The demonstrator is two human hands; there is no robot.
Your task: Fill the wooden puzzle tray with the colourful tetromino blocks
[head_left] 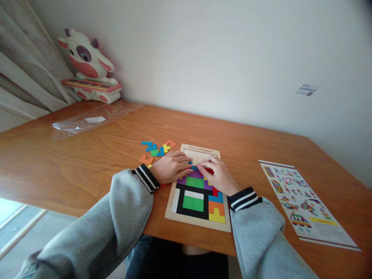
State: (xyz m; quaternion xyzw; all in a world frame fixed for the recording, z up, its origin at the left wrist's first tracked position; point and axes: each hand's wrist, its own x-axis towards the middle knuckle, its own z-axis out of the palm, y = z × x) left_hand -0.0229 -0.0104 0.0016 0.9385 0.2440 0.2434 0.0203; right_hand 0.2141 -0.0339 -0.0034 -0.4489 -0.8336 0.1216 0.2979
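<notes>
Puzzle board (pixel 190 221) — laid flat near the front edge of a brown wooden table (pixel 247 143), its lower part filled with coloured pieces, its top end bare. Over its upper half, both hands are brought close together at a small blue piece (pixel 194 167). The left hand (pixel 173 167) is held palm down, its fingers slightly bent and close-set; whether anything is gripped by it cannot be told. By the right hand (pixel 219 176), thumb and forefinger are drawn narrowly together beside the same piece — a firm pinch cannot be confirmed. Loose pieces (pixel 154 153) in blue, green, yellow and orange are scattered beside the board, near the left hand. A printed sheet (pixel 314 205) is placed to the right, well apart from the board. At the far left, a clear plastic bag (pixel 116 112) is seen before a toy cow (pixel 85 58).
</notes>
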